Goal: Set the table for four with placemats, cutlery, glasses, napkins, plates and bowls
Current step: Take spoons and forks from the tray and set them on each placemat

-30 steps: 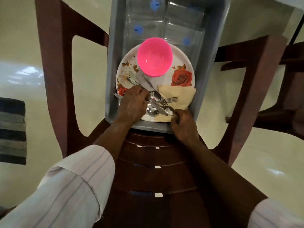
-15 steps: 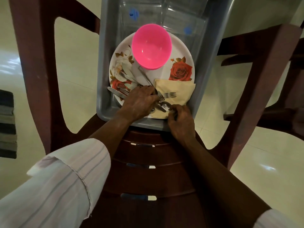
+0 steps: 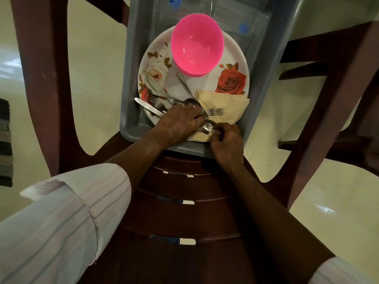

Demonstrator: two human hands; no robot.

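Head view: right hand [image 3: 226, 140] still pinches spoon [image 3: 209, 126].

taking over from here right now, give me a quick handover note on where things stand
Left grip: palm down on the cutlery; whether it holds any is hidden.
Right grip: pinches a spoon.
Things: bowl, cutlery and napkin all lie on the plate, inside the grey tub on a chair. Clear items behind the plate; cannot tell what.
Done: no place set in view.
Left: sort the cutlery, then lay all four places.
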